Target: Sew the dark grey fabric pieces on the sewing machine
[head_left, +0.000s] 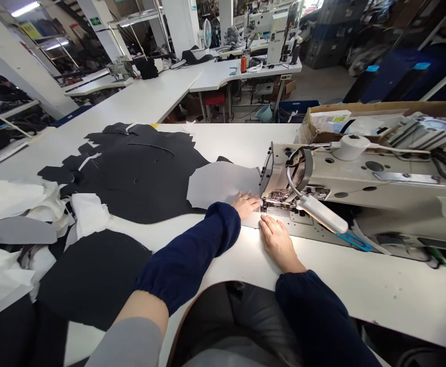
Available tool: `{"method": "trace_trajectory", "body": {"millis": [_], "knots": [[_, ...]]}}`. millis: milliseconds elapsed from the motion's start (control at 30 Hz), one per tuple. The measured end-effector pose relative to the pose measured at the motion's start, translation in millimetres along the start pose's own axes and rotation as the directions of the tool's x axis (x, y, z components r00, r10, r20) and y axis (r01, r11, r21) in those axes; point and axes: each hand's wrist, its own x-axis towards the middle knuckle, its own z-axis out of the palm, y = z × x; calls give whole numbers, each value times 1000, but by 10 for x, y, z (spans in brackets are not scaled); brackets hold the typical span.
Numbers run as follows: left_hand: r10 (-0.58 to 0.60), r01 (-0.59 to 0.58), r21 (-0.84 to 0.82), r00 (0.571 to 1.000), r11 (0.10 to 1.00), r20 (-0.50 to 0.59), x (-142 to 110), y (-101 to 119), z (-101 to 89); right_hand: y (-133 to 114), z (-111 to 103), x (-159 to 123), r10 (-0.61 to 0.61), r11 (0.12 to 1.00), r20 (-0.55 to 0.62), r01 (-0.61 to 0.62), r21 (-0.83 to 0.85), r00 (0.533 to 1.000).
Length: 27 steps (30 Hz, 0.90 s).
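Observation:
A light grey fabric piece (pixel 218 182) lies on the table, its right end reaching the needle area of a sewing machine (pixel 383 196). My left hand (pixel 246 205) rests flat on the near right edge of this piece, fingers spread close to the presser foot. Just in front of the needle plate lies my right hand (pixel 278 242), palm down with its fingers stretched toward the machine's bed; I see nothing held in it. A lit white lamp (pixel 324 213) on a bendy metal neck shines over the sewing spot. Black fabric pieces (pixel 142 176) spread to the left, partly under the grey one.
White and grey fabric scraps (pixel 12 209) pile up at the left beside a rounded black piece (pixel 96 278). Blue-handled snips (pixel 355 241) lie on the machine bed. A cardboard box (pixel 383 109) stands behind the machine. Further tables and an orange thread spool (pixel 243 64) are beyond.

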Motion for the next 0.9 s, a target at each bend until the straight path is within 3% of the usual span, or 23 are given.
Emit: {"method": "trace_trajectory", "body": {"millis": [133, 233, 333, 400, 567, 700, 767, 833, 900], "knots": [[-10, 10, -38, 1000, 999, -10, -65, -31, -32, 12, -24, 14, -7, 1000, 12, 7, 15, 1000], [-152, 155, -49, 987, 987, 45, -248, -203, -56, 33, -29, 5, -27, 1000, 7, 27, 15, 1000], [-420, 423, -19, 903, 906, 89, -528, -448, -60, 63, 1, -18, -41, 999, -13, 41, 6, 999], [-526, 529, -15, 846, 849, 89, -700, -574, -62, 93, 42, -27, -48, 999, -29, 49, 10, 998], [-546, 550, -18, 832, 835, 101, -907, -621, -111, 149, 106, 3, -23, 996, -36, 26, 85, 999], [-487, 495, -15, 860, 869, 153, -1032, -526, -195, 5, -8, -52, 128, 918, -33, -105, 382, 991], [-444, 453, -6, 877, 892, 181, -1132, -455, -258, -151, -116, -116, 357, 738, 7, -287, 610, 934], [-398, 404, 12, 894, 915, 206, -1256, -356, -344, -315, -238, -159, 609, 338, 189, -468, 817, 770], [-346, 347, 37, 910, 937, 228, -1427, -215, -445, -438, -354, -152, 677, -76, 414, -502, 862, 608]]}}
